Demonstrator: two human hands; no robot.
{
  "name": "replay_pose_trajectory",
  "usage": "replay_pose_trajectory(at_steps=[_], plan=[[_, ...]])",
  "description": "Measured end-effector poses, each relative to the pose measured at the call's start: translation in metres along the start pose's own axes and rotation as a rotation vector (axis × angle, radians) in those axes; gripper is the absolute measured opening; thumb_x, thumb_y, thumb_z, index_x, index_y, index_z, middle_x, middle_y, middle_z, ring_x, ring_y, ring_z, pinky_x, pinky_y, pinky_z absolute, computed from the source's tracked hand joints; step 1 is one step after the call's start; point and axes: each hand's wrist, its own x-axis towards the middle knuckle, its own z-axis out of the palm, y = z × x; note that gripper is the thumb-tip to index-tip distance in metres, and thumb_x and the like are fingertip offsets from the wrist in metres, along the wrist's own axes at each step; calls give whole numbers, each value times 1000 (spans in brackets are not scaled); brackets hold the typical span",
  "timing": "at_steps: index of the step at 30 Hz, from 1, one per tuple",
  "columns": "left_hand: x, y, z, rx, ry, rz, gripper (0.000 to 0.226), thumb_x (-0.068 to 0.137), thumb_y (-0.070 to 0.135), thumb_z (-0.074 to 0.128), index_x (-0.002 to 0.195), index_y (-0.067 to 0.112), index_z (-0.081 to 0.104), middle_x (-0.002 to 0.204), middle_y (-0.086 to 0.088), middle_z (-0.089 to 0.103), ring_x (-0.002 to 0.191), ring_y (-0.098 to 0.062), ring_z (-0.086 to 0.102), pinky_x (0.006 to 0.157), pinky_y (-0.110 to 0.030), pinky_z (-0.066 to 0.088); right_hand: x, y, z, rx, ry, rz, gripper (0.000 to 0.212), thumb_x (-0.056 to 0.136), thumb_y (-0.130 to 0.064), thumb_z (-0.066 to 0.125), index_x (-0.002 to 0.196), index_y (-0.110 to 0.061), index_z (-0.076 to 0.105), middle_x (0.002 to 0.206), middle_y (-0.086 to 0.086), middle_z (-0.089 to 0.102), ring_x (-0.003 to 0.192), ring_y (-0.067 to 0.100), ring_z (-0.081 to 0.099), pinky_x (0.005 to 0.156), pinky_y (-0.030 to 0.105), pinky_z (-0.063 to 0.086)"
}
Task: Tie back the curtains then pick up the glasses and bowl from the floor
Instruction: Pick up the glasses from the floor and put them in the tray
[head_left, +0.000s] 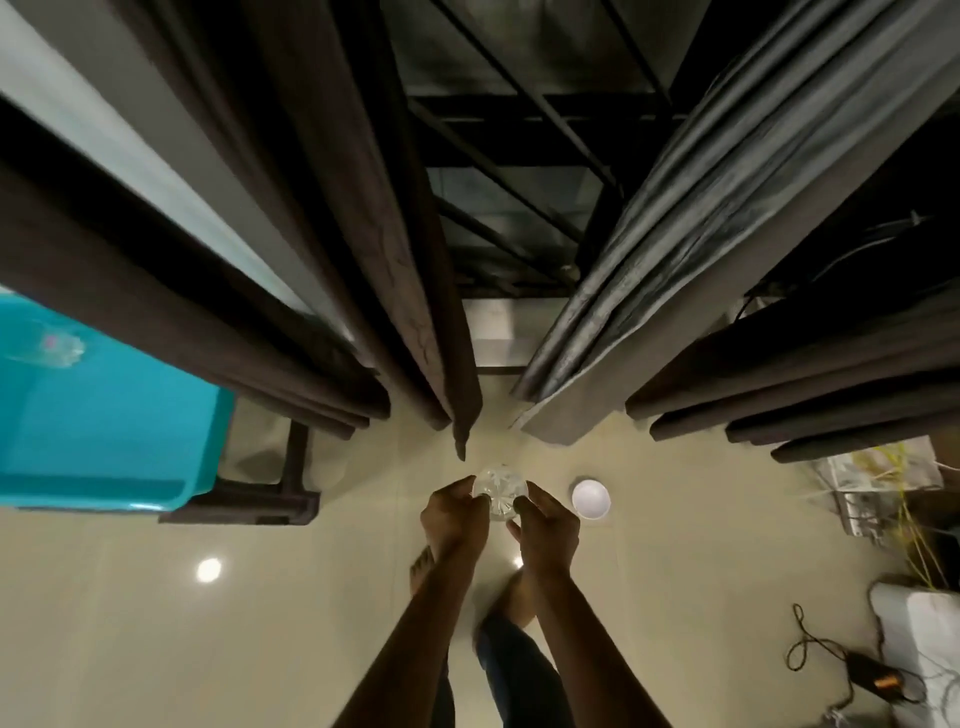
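Looking straight down, I see both hands meeting at the centre of the view around a clear cut glass (498, 491). The left hand (454, 514) curls on its nine o'clock side and the right hand (548, 525) on its four o'clock side, both holding it. I cannot tell whether the glass rests on the floor (156, 623) or is lifted, or whether a second glass is nested inside it. A white bowl (590, 498) sits on the floor just beside it at three o'clock, untouched. A dark left curtain (363, 234) hangs at eleven o'clock and a grey right curtain (675, 234) at one. A blue tub (104, 415) at nine o'clock is cut off by the frame edge.
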Motion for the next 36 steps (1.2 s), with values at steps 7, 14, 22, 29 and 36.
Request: replay_pose_trajectory(at_steps=[7, 14, 22, 29, 36], plan=[[-72, 22, -56, -84, 15, 54, 35, 76, 12, 67, 104, 29, 80, 76, 14, 76, 75, -14, 74, 75, -36, 64, -88, -34, -12, 78, -28, -47, 31, 87, -3, 69, 85, -33, 79, 93, -6, 79, 97, 23, 72, 94, 50, 59], [-111, 14, -112, -213, 57, 90, 32, 82, 16, 63, 107, 29, 78, 79, 17, 73, 82, -18, 71, 82, -39, 62, -141, -39, 14, 138, -116, -58, 33, 92, -5, 71, 124, -9, 72, 121, 8, 74, 111, 26, 68, 105, 42, 53], [-114, -26, -195, -320, 3, 287, 33, 98, 3, 48, 112, 17, 74, 102, -7, 74, 91, -21, 66, 91, -44, 54, -209, -11, 71, 86, -166, -127, 31, 99, -11, 60, 125, -23, 72, 130, 0, 69, 122, 25, 61, 109, 44, 47], [-97, -64, -306, -676, 6, 171, 32, 108, 18, 38, 123, 2, 61, 108, -13, 67, 102, -26, 62, 91, -34, 51, -298, 27, 149, 43, -258, -149, 33, 102, -8, 53, 129, -18, 70, 128, 1, 68, 102, 14, 64, 95, 45, 51], [-75, -63, -408, -781, 54, 141, 28, 106, 9, 45, 120, -1, 67, 113, -22, 70, 99, -28, 68, 95, -39, 54, -359, 35, 232, 33, -406, -162, 27, 104, -15, 52, 120, -25, 71, 110, -7, 71, 97, 7, 64, 88, 38, 56]])
